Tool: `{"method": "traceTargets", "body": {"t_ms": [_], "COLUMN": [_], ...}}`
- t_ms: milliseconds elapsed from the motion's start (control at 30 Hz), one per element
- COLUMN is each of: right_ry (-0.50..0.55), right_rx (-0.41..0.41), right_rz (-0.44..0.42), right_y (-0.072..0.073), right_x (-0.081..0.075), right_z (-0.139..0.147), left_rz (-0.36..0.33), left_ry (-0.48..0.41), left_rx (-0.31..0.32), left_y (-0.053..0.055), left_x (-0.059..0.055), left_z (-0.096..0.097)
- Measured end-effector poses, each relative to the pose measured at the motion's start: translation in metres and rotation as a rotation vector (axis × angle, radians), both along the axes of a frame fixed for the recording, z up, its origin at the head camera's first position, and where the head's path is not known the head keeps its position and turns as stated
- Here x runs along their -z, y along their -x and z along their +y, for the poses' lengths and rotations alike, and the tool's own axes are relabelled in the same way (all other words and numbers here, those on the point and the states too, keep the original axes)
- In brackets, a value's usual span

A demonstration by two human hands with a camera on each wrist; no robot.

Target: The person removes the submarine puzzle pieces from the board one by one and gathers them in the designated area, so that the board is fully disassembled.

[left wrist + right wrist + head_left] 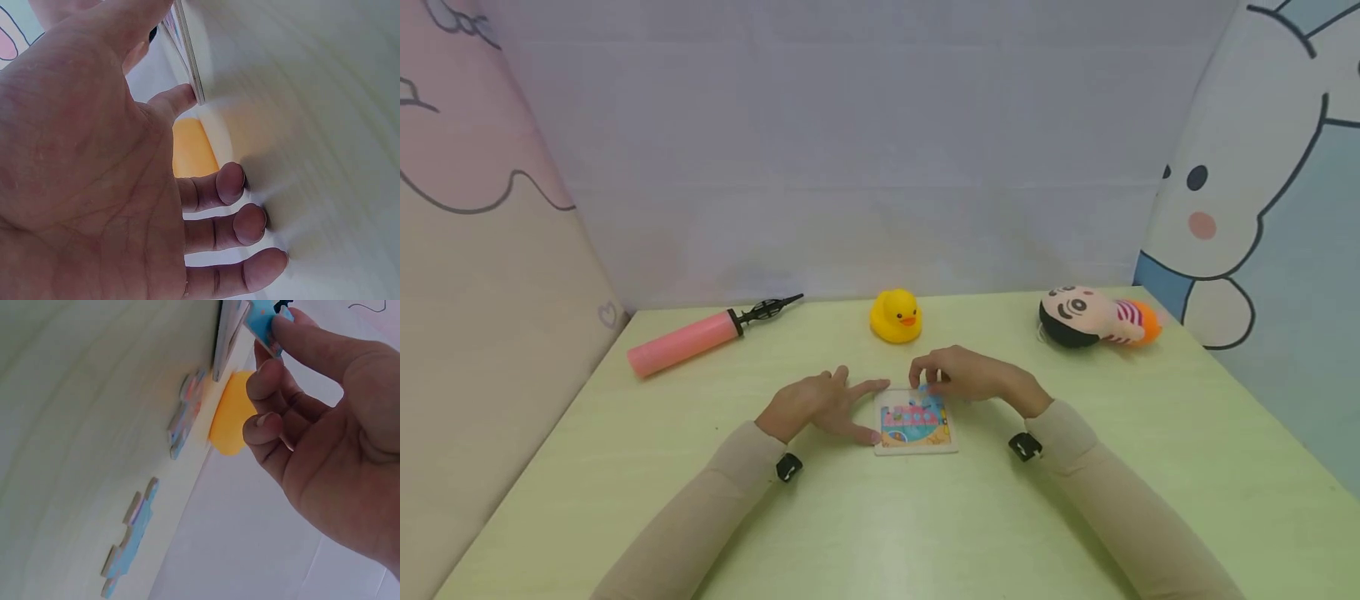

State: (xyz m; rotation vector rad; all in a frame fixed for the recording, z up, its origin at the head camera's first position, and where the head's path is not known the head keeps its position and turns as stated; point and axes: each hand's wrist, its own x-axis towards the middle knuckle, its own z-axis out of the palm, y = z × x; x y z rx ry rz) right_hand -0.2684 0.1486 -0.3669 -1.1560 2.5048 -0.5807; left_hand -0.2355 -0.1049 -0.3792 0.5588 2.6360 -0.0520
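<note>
A square jigsaw puzzle in a pale frame point(917, 451) lies on the table, its picture pink and blue. My left hand point(823, 404) is at its left side, thumb and index finger spread and touching the frame's edge. In the left wrist view the other fingers point(250, 224) extend toward the tabletop and hold nothing. Over the puzzle's upper right part, my right hand point(970, 372) pinches a blue puzzle piece point(262, 328) between thumb and fingers. Two loose puzzle pieces, a nearer one point(132, 537) and another point(185, 412), lie on the table in the right wrist view.
Behind the puzzle sits a yellow rubber duck point(896, 317). A pink hand pump point(685, 344) with a black nozzle lies at the back left. At the back right lies a stuffed doll point(1097, 317). Cloth-like walls enclose the table's back and sides.
</note>
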Motion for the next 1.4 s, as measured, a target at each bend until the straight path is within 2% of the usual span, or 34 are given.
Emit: {"method": "traceTargets", "body": {"t_ms": [267, 633, 967, 1200, 1400], "right_ry": [0.048, 0.049, 0.049, 0.039, 0.044], "right_rx": [0.01, 0.041, 0.095, 0.151, 0.183], "right_rz": [0.008, 0.002, -0.092, -0.091, -0.153], "right_y": [0.003, 0.002, -0.002, 0.001, 0.003], "right_x": [-0.004, -0.013, -0.032, -0.032, -0.031], "right_z": [0.018, 0.064, 0.097, 0.112, 0.124], "left_rz": [0.004, 0.009, 0.014, 0.014, 0.01], "left_ry": [0.004, 0.002, 0.001, -0.008, 0.001], "left_rx": [-0.001, 0.023, 0.022, 0.021, 0.008], "left_y": [0.0, -0.001, 0.0, -0.001, -0.003], "left_x": [0.002, 0.001, 0.002, 0.001, -0.001], "left_z": [0.001, 0.002, 0.001, 0.001, 0.002]}}
